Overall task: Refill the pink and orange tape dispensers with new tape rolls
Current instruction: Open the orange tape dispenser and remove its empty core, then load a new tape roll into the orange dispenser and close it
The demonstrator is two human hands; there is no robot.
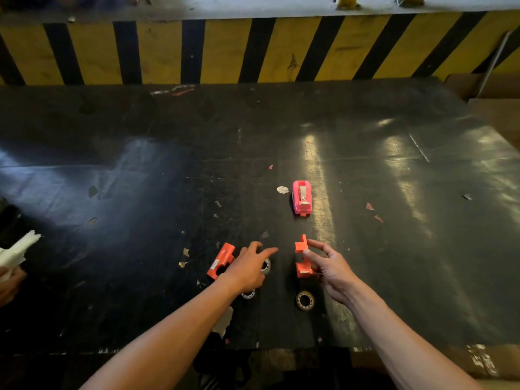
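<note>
Black worktop (365, 164): scuffed, glossy, strewn with small paper scraps; backed at 12 o'clock by a yellow-and-black striped barrier (253, 49).

Left hand (247, 267): reaching over the near centre of the worktop, fingers spread and loose, index extended toward 1 o'clock, gripping nothing. It partly covers a tape roll (266, 266) lying flat under the fingertips.

Right hand (327, 267): at 3 o'clock from the left hand, thumb and fingers closed on the orange dispenser part (302, 256), an open bracket-like piece held upright just above or at the worktop; contact with the surface cannot be told.

Orange dispenser shell (221, 261): lying tilted on the worktop, just at 9 o'clock of the left hand, white label facing up.

Pink dispenser (301, 197): standing alone at 12 o'clock from the right hand, well apart from both hands, tape visible in its slot.

Brown-cored tape roll (305, 300): flat on the worktop at 6 o'clock of the orange dispenser part.

Second clear roll (248, 294): partly hidden beneath the left wrist.

White round sticker (282, 189): just at 9 o'clock of the pink dispenser.
</note>
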